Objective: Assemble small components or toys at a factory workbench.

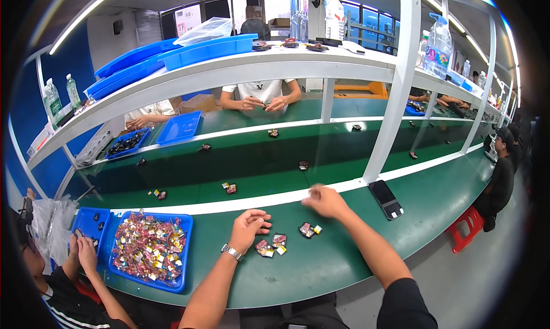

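My left hand (250, 229), with a metal watch (231, 251) on its wrist, hovers over the green bench with loosely curled fingers apart and nothing seen in them. Just below and right of it lie two small red-and-black electronic assemblies (264, 247) with white and yellow labels, close together. A third similar assembly (309, 230) rests farther right, between my hands. My right hand (324, 202) reaches to the white strip at the belt's near edge; its fingers point down, blurred and partly hidden, so any hold is unclear.
Left stands a blue tray (188, 250) heaped with such parts. A phone (385, 200) lies at right. Assemblies (303, 165) sit on the green belt (258, 163). White shelf posts (395, 94) rise beyond. Co-workers' hands (86, 251) work at left; others sit across.
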Available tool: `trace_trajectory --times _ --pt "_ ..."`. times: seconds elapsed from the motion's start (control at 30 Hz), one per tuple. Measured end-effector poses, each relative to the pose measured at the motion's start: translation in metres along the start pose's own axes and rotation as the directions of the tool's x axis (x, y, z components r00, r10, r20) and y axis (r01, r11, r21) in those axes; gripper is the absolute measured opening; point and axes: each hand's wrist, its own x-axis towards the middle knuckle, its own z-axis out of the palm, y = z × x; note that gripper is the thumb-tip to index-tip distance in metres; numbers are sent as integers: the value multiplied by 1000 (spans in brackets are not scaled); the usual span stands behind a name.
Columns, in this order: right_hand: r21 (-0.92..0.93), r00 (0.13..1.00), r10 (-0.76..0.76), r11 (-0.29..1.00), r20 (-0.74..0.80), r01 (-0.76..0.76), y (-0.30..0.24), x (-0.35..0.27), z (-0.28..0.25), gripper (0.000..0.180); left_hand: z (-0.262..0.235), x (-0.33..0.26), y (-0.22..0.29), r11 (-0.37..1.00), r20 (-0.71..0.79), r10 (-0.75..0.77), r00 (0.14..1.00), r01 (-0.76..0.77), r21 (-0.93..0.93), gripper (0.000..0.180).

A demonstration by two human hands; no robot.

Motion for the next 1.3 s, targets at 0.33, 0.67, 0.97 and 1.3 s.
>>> trace_trajectory --times 0.33,0.67,0.97,1.3 --pt "-136 979 -176 973 103 189 -31 -74 13 53 14 5 0 996 77 45 996 -50 74 28" --pt "-65 834 -517 855 -191 515 -89 -47 58 42 10 -1 5 953 96 19 995 11 -302 40" --pt "-43 783 -609 792 -127 609 -68 -36 56 19 9 4 5 981 84 3 996 14 -192 35" --pt "-150 737 -676 730 -12 667 -63 -31 42 22 11 3 6 997 108 -43 993 50 -67 33"
